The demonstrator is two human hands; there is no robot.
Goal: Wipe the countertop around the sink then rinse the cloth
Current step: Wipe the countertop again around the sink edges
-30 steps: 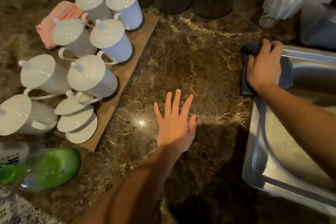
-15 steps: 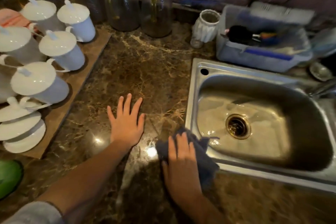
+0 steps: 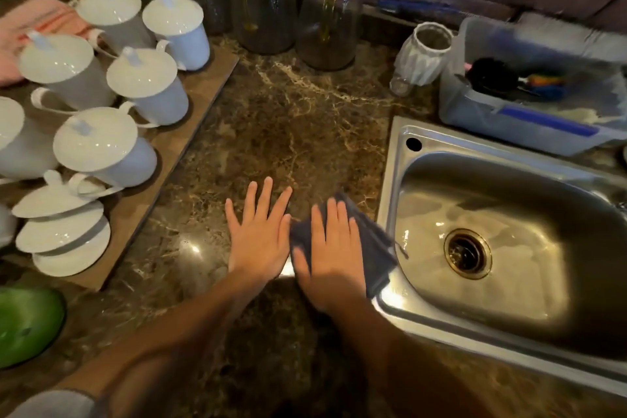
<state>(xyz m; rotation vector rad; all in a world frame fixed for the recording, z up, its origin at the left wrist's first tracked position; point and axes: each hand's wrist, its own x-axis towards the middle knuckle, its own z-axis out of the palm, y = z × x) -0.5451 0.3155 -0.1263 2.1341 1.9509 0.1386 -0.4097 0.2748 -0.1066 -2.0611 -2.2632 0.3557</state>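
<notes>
Right hand (image 3: 330, 248) is flat on the dark cloth (image 3: 373, 241), fingers straight, pressing it to the countertop (image 3: 288, 119) rather than gripping it, and the cloth's right corner laps over the left rim of the sink (image 3: 390, 180). Left hand (image 3: 259, 237) lies just beside it on the left, fingers spread on the stone, holding nothing. The basin sits directly right of the cloth, so the right hand looks nearer for the rinse, while unwiped-looking counter stretches far beyond the fingertips.
</notes>
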